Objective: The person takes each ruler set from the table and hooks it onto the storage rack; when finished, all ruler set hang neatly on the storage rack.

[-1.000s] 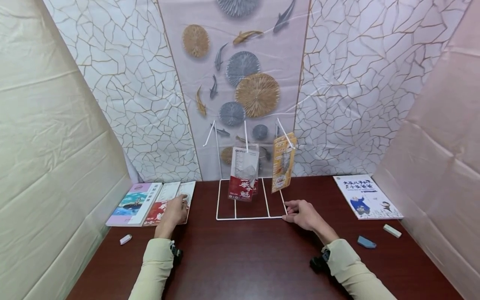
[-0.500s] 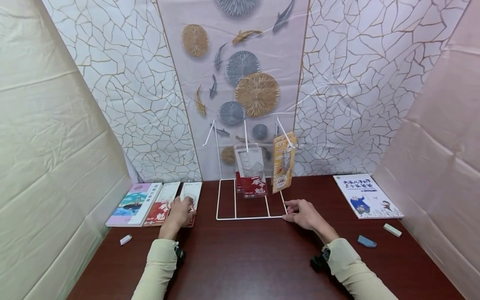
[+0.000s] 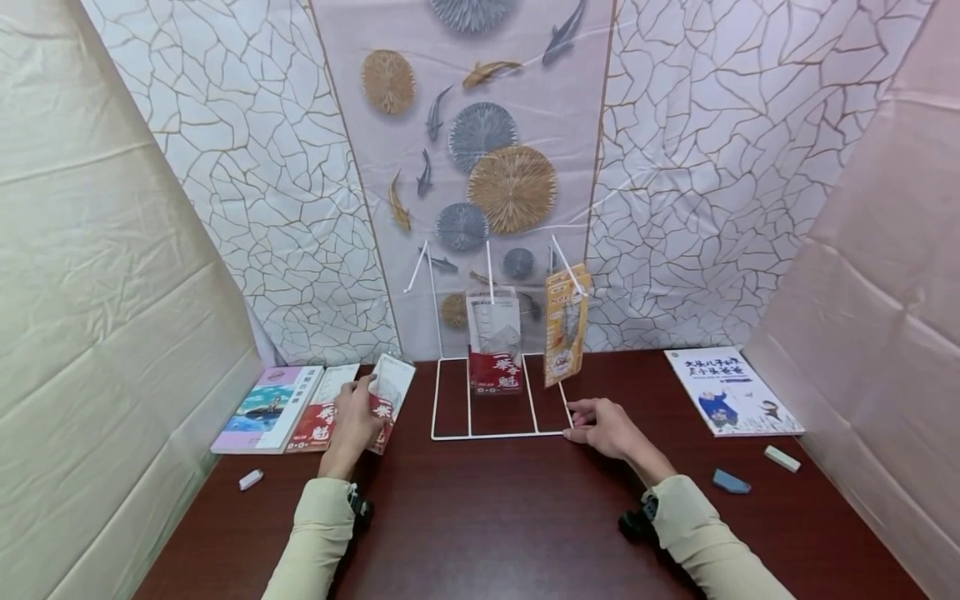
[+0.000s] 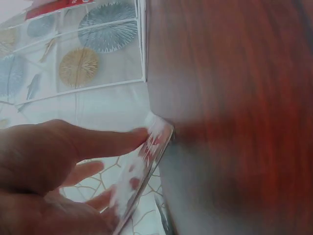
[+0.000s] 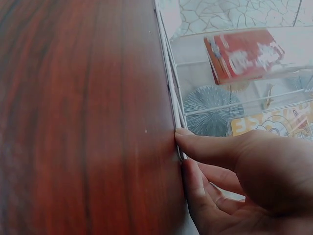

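My left hand [image 3: 354,423] grips a red-and-white hang pack [image 3: 395,382] by its edge, thumb and fingers on either side. The pack tilts up off the table, and in the left wrist view its clear plastic [image 4: 146,156] catches the light. Beneath the left hand lies a similar red-and-white pack [image 3: 322,417]. At the front right corner of a white wire display rack [image 3: 487,436], my right hand [image 3: 606,429] pinches the base wire between thumb and fingers. Red-and-white packs [image 3: 495,342] hang from the rack's middle hook, orange packs [image 3: 564,329] from the right one.
A pink-and-blue book [image 3: 266,410] lies at the far left, a white picture book [image 3: 731,396] at the right. Small erasers sit near the edges: a white one [image 3: 251,480], a blue one [image 3: 731,482] and a pale one [image 3: 782,458]. A patterned curtain [image 3: 487,192] closes the back.
The left hand has drawn its pack a little right and tilted it up, uncovering more of the pack underneath. The middle hanging packs have swung. The right hand stays on the rack.
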A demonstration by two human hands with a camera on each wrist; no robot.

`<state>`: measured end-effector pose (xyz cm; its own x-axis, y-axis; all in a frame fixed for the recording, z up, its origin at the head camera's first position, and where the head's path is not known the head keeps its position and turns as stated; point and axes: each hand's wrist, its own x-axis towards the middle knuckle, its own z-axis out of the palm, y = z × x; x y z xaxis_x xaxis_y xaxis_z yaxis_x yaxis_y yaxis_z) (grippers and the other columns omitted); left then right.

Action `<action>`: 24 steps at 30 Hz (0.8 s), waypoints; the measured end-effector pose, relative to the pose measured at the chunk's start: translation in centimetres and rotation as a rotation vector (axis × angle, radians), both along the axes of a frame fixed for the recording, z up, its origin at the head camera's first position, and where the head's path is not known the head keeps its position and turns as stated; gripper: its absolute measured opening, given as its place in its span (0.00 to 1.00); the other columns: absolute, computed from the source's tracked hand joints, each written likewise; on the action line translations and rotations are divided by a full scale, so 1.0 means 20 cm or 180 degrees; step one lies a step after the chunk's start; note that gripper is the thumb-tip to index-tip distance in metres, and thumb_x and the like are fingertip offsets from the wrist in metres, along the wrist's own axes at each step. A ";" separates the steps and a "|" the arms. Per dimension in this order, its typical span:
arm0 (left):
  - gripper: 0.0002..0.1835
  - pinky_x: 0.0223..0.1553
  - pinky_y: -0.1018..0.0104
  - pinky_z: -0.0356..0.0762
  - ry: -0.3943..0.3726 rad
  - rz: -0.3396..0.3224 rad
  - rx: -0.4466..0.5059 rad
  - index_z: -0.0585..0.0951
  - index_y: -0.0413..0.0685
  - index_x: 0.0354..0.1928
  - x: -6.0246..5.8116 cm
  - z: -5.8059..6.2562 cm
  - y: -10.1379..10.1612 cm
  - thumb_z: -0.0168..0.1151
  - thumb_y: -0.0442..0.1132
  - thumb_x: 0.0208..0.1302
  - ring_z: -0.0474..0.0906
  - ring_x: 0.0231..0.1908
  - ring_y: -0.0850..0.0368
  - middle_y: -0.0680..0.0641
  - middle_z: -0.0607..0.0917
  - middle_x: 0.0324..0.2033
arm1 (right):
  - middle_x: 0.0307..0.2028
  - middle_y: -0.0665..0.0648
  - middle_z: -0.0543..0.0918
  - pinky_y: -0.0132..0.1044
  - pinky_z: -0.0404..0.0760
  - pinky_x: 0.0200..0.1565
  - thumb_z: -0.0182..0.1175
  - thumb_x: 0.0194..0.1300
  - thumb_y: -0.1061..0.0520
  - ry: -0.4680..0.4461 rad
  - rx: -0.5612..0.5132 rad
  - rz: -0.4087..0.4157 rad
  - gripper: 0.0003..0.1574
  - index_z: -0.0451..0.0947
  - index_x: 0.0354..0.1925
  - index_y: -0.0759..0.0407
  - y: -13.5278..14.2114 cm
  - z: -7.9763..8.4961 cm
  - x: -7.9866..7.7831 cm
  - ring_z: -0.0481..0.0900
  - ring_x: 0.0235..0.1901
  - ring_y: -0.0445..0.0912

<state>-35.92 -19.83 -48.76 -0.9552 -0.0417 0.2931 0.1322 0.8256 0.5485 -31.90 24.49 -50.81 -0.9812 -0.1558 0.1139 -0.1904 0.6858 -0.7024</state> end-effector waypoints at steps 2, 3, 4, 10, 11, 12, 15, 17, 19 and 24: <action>0.48 0.61 0.34 0.68 0.0090 0.0065 0.0185 0.68 0.40 0.70 0.00 0.00 0.00 0.77 0.25 0.43 0.63 0.61 0.24 0.26 0.69 0.61 | 0.39 0.59 0.87 0.40 0.81 0.46 0.74 0.57 0.56 0.0005 0.0004 0.0008 0.32 0.80 0.58 0.67 0.00 0.00 0.00 0.85 0.41 0.48; 0.48 0.61 0.35 0.67 0.0147 0.0083 0.0257 0.67 0.39 0.71 0.00 0.01 0.00 0.76 0.25 0.44 0.63 0.61 0.25 0.25 0.70 0.61 | 0.39 0.58 0.87 0.40 0.81 0.46 0.74 0.57 0.56 0.0004 -0.0001 0.0005 0.32 0.80 0.58 0.67 0.00 0.00 0.00 0.85 0.41 0.48; 0.47 0.63 0.35 0.66 0.0200 0.0100 0.0324 0.66 0.39 0.71 -0.01 0.01 0.00 0.75 0.25 0.45 0.63 0.61 0.25 0.25 0.70 0.60 | 0.39 0.58 0.87 0.40 0.81 0.46 0.74 0.57 0.56 0.0005 -0.0001 0.0006 0.32 0.80 0.58 0.67 0.00 -0.01 0.00 0.85 0.41 0.48; 0.36 0.58 0.41 0.74 0.0561 0.0162 0.0687 0.68 0.37 0.69 -0.02 0.03 -0.01 0.71 0.33 0.59 0.77 0.55 0.31 0.28 0.81 0.53 | 0.41 0.59 0.87 0.39 0.82 0.46 0.74 0.58 0.56 -0.0024 -0.0041 0.0009 0.33 0.79 0.59 0.67 0.01 0.00 -0.01 0.85 0.42 0.48; 0.32 0.55 0.42 0.76 0.0589 0.0163 0.0762 0.70 0.37 0.67 -0.02 0.03 -0.01 0.70 0.34 0.61 0.79 0.52 0.33 0.29 0.83 0.50 | 0.41 0.59 0.87 0.39 0.82 0.46 0.74 0.58 0.56 -0.0025 -0.0048 0.0020 0.33 0.79 0.59 0.68 0.01 0.00 -0.01 0.85 0.43 0.49; 0.28 0.51 0.44 0.78 0.0611 0.0154 0.0829 0.72 0.37 0.64 -0.02 0.03 -0.01 0.69 0.36 0.63 0.81 0.49 0.36 0.31 0.84 0.48 | 0.41 0.59 0.87 0.38 0.82 0.47 0.74 0.58 0.56 -0.0037 -0.0058 0.0014 0.33 0.79 0.59 0.67 0.01 0.00 -0.01 0.85 0.43 0.49; 0.20 0.45 0.55 0.79 0.0613 0.0001 0.1173 0.76 0.40 0.58 -0.03 0.04 -0.01 0.65 0.40 0.68 0.82 0.44 0.43 0.35 0.85 0.43 | 0.41 0.59 0.87 0.37 0.81 0.47 0.74 0.58 0.55 -0.0042 -0.0045 0.0010 0.33 0.79 0.60 0.66 0.00 0.00 -0.01 0.85 0.43 0.49; 0.18 0.43 0.64 0.79 0.0584 -0.0167 0.1479 0.76 0.42 0.57 -0.03 0.05 -0.01 0.63 0.42 0.71 0.81 0.43 0.49 0.38 0.85 0.43 | 0.40 0.58 0.87 0.37 0.81 0.46 0.74 0.58 0.55 -0.0048 -0.0031 -0.0005 0.33 0.79 0.59 0.66 0.00 0.00 -0.01 0.85 0.43 0.48; 0.18 0.44 0.71 0.78 0.0557 -0.0406 0.1826 0.76 0.45 0.58 -0.03 0.05 0.00 0.62 0.44 0.72 0.80 0.44 0.54 0.39 0.85 0.46 | 0.40 0.58 0.88 0.36 0.81 0.46 0.74 0.58 0.55 -0.0051 -0.0021 -0.0009 0.33 0.80 0.59 0.66 0.00 0.00 -0.01 0.85 0.42 0.48; 0.21 0.44 0.73 0.82 0.0596 -0.0883 0.2369 0.76 0.45 0.61 -0.03 0.08 0.03 0.63 0.45 0.71 0.83 0.44 0.59 0.37 0.85 0.49 | 0.40 0.59 0.87 0.38 0.81 0.47 0.74 0.58 0.57 -0.0040 -0.0047 0.0011 0.32 0.79 0.59 0.67 0.01 0.00 0.00 0.85 0.42 0.49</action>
